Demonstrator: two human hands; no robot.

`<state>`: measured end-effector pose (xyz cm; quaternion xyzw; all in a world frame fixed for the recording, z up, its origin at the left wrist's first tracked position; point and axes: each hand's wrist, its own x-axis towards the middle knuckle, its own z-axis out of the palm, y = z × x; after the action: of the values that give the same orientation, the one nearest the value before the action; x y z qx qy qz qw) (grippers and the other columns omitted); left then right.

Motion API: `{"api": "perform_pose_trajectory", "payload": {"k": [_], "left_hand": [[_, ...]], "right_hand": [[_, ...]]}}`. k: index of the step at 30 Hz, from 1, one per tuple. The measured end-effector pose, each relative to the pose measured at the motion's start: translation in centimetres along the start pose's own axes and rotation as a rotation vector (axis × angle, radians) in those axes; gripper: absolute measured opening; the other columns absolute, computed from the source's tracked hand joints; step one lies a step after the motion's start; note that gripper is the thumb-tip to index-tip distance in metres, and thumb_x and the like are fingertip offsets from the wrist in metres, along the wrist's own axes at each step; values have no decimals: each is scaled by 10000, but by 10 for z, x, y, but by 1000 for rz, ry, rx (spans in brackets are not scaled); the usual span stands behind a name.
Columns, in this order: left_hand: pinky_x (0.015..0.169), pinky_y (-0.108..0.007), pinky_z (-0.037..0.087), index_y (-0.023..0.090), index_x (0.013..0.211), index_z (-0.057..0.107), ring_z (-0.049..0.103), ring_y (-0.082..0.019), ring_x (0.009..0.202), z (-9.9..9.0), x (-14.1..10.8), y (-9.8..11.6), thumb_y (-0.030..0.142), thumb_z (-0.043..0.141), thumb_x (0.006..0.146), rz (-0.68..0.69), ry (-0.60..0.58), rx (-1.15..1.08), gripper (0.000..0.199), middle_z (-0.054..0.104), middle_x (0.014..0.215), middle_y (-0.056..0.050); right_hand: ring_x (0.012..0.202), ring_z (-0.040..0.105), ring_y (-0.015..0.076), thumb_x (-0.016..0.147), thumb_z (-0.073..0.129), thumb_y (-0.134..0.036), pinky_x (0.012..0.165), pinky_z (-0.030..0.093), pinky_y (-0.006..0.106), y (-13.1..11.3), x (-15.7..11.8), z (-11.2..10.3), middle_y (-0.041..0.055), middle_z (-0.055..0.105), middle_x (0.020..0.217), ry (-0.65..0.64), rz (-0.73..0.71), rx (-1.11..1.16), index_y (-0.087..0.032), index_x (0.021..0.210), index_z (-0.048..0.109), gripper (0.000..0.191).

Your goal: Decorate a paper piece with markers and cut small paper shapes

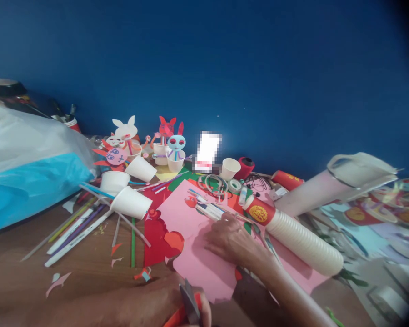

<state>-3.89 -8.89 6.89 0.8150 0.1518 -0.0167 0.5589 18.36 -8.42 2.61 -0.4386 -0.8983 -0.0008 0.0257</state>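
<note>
From the lower left, my left hand (196,302) reaches in, closed around scissors with orange handles (191,302), the metal blades pointing up. My right hand (228,238) is over pink paper (191,227), its fingers curled at the ends of white markers (209,210). What it pinches, if anything, is hidden. A small red-orange piece (191,202) lies by the marker tips. Red paper with rounded cut-outs (157,236) shows to the left of the pink sheet.
Paper cups with animal-face figures (175,152) stand along the blue wall, beside a blurred bright screen (207,150). Tipped white cups (132,202), pens and straws (77,227) lie left. A long cup stack (300,236), a pitcher (327,186) and a plastic bag (30,163) flank the table.
</note>
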Motion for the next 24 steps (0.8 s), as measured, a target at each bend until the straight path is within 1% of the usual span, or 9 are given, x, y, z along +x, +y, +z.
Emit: {"api": "perform_pose_trajectory", "payload": {"k": [7, 10, 13, 15, 17, 19, 20, 22, 24], "left_hand": [[693, -225, 445, 216, 971, 579, 551, -165, 767, 4, 0, -4, 273, 426, 773, 71, -47, -65, 257, 597, 864, -25], [713, -230, 438, 219, 941, 591, 545, -173, 807, 5, -2, -2, 300, 425, 780, 39, -26, -93, 245, 587, 891, -32], [664, -230, 447, 225, 900, 565, 553, -156, 750, 6, -4, -4, 350, 450, 778, -90, 175, -253, 209, 585, 824, -22], [549, -218, 448, 214, 893, 508, 555, -129, 602, 3, -3, -8, 382, 439, 789, -149, 318, -515, 209, 563, 667, 3], [467, -214, 427, 204, 864, 484, 539, -125, 503, -6, -1, -11, 400, 447, 781, -113, 525, -693, 217, 537, 564, 19], [433, -227, 414, 194, 834, 503, 512, -126, 433, -21, 1, -12, 383, 440, 780, -64, 717, -741, 207, 523, 498, 23], [449, -226, 420, 187, 805, 523, 522, -124, 447, -29, 2, -11, 343, 469, 765, -38, 872, -715, 169, 541, 523, 17], [476, -219, 424, 185, 764, 554, 523, -120, 453, -42, 5, -7, 285, 518, 727, -47, 1089, -626, 113, 533, 489, 26], [483, -224, 422, 189, 742, 572, 518, -120, 442, -48, 9, -4, 274, 525, 718, -66, 1143, -615, 100, 548, 490, 28]], "right_hand": [[609, 497, 142, 865, 428, -271, 683, 304, 323, -24, 12, 2, 20, 565, 655, 168, -7, 22, -190, 715, 582, 229], [616, 513, 147, 861, 429, -254, 672, 321, 328, -34, 16, 4, 17, 576, 642, 234, -13, 87, -194, 735, 590, 213], [659, 557, 143, 850, 454, -223, 695, 362, 315, -30, 14, -2, 22, 630, 685, 347, 52, 304, -195, 788, 618, 178], [704, 584, 142, 841, 471, -220, 688, 404, 287, -21, 9, -11, 30, 659, 755, 464, 171, 503, -193, 837, 631, 162], [673, 587, 138, 839, 468, -242, 615, 441, 256, -12, 4, -22, 26, 650, 760, 564, 349, 657, -188, 865, 628, 171], [562, 556, 118, 850, 448, -263, 526, 438, 230, -7, 0, -31, -3, 600, 636, 627, 490, 737, -186, 872, 618, 188], [526, 539, 109, 855, 440, -263, 502, 434, 221, -7, -2, -34, -15, 575, 599, 650, 519, 749, -188, 873, 613, 189], [548, 550, 108, 854, 446, -240, 517, 447, 221, -12, -2, -36, -11, 582, 622, 669, 470, 715, -197, 890, 607, 171], [656, 585, 129, 830, 489, -233, 590, 474, 245, -21, -1, -35, 16, 625, 745, 653, 303, 610, -209, 935, 601, 156]]}}
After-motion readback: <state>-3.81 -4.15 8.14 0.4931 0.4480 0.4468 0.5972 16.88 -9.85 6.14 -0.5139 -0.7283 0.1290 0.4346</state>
